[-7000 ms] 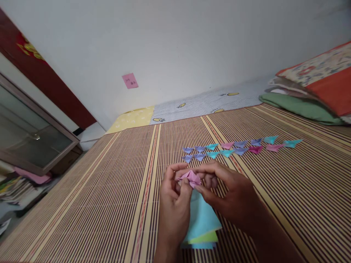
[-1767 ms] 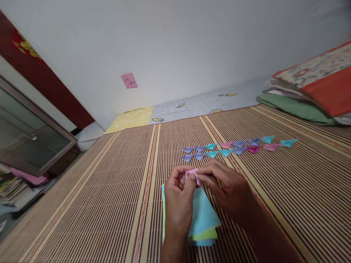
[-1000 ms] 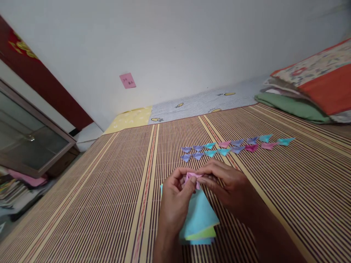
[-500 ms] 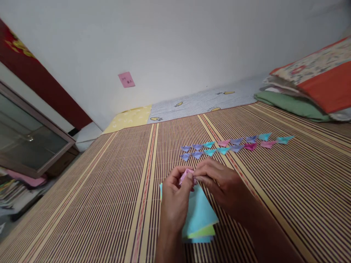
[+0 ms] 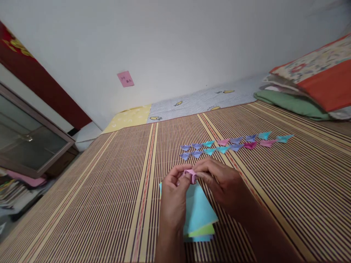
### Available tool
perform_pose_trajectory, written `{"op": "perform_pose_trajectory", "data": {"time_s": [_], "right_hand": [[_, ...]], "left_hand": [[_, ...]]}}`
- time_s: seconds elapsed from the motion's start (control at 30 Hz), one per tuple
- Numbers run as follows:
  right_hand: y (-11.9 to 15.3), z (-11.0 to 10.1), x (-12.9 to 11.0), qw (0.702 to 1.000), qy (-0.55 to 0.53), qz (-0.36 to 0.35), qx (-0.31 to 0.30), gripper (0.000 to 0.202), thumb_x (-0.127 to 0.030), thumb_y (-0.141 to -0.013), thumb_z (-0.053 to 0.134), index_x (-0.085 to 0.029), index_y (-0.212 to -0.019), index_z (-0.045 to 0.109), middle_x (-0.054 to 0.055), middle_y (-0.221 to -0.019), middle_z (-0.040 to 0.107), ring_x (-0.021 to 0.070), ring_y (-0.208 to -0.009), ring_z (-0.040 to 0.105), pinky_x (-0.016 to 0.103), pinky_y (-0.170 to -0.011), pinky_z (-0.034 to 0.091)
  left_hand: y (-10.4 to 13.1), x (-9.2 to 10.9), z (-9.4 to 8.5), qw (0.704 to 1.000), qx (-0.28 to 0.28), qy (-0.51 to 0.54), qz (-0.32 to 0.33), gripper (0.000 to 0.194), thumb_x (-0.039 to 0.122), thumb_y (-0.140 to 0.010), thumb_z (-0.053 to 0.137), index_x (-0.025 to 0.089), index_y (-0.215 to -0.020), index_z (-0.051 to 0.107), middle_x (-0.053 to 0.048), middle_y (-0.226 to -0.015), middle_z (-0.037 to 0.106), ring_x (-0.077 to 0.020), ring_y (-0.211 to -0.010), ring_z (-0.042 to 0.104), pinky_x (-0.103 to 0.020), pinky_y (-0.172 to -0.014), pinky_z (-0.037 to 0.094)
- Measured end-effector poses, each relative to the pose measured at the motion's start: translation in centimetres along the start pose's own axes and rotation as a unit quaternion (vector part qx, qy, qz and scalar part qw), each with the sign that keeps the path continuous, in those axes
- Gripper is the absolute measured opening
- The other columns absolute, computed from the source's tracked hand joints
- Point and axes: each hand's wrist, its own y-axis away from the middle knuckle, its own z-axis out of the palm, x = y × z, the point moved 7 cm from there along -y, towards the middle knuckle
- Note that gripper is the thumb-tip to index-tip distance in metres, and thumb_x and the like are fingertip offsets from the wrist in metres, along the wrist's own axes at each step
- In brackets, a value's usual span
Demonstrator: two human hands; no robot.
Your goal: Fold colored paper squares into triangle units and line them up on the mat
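A small folded piece of pink paper (image 5: 191, 174) is pinched between both hands. My left hand (image 5: 175, 190) grips its left side, thumb in front and fingers behind. My right hand (image 5: 219, 179) has its thumb and fingertips closed on the paper's right edge. Beneath the hands lies a stack of paper sheets (image 5: 200, 210), light blue on top with green and blue corners sticking out; the left wrist covers part of it. Beyond my fingers, several folded paper boats (image 5: 223, 149) in purple, turquoise and pink stand in two rows.
A striped mat (image 5: 123, 190) spreads under everything. Folded bedding (image 5: 309, 91) is piled at the far right. Along the white wall runs a patterned cloth (image 5: 189, 104), with a pink note (image 5: 125, 79) above. A glass-fronted cabinet (image 5: 30, 135) stands at left.
The pink paper has turned between my fingers and now shows a wider, more opened face. My left thumb has shifted slightly; both hands stay over the stack.
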Motion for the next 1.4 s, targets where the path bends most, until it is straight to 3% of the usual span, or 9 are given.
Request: {"op": "perform_pose_trajectory", "data": {"time_s": [0.23, 0.57, 0.73, 1.07, 1.4], "right_hand": [[-0.1, -0.3, 0.4, 1.0, -0.029, 0.008, 0.001, 0.019, -0.016, -0.102, 0.049, -0.019, -0.094, 0.066, 0.005, -0.092, 0.069, 0.0182, -0.09, 0.068, 0.031, -0.08, 0.051], [0.1, -0.5, 1.4, 0.995, -0.083, 0.046, 0.021, 0.016, -0.02, -0.1, 0.055, -0.021, -0.091, 0.068, 0.003, -0.089, 0.071, 0.0193, -0.089, 0.068, 0.033, -0.08, 0.053], [0.0, -0.7, 1.2, 0.996, -0.073, 0.04, 0.03, 0.016, -0.018, -0.1, 0.055, -0.021, -0.092, 0.068, 0.003, -0.091, 0.071, 0.0186, -0.09, 0.068, 0.032, -0.081, 0.052], [-0.1, -0.8, 1.0, 0.998, -0.045, 0.025, 0.036, 0.015, -0.016, -0.1, 0.055, -0.019, -0.091, 0.067, 0.003, -0.09, 0.07, 0.0178, -0.088, 0.067, 0.032, -0.08, 0.051], [-0.1, -0.8, 1.1, 0.999, -0.003, 0.008, 0.054, 0.015, -0.014, -0.1, 0.054, -0.019, -0.092, 0.065, 0.004, -0.09, 0.068, 0.018, -0.088, 0.065, 0.031, -0.08, 0.05]], "left_hand": [[-0.2, -0.3, -0.5, 0.999, -0.004, -0.047, -0.002, 0.018, 0.029, -0.084, 0.076, 0.017, -0.097, 0.074, -0.003, -0.085, 0.069, -0.0139, -0.078, 0.06, -0.026, -0.075, 0.047], [-0.1, 0.0, -0.5, 0.999, 0.005, -0.033, 0.009, 0.015, 0.028, -0.086, 0.073, 0.018, -0.096, 0.074, -0.003, -0.084, 0.069, -0.0137, -0.077, 0.06, -0.026, -0.075, 0.047], [0.0, 0.3, -0.4, 1.0, 0.01, -0.014, 0.017, 0.018, 0.035, -0.09, 0.07, 0.017, -0.093, 0.074, -0.004, -0.085, 0.068, -0.0141, -0.077, 0.06, -0.027, -0.077, 0.048], [-0.1, 0.2, -0.4, 0.999, 0.025, 0.025, 0.001, 0.022, 0.038, -0.082, 0.081, 0.017, -0.086, 0.077, -0.004, -0.084, 0.069, -0.0122, -0.072, 0.057, -0.022, -0.063, 0.046], [-0.3, 1.1, -1.4, 0.998, 0.021, -0.041, 0.031, 0.029, 0.045, -0.09, 0.071, 0.018, -0.099, 0.075, -0.008, -0.1, 0.071, -0.017, -0.086, 0.062, -0.025, -0.066, 0.05]]}}
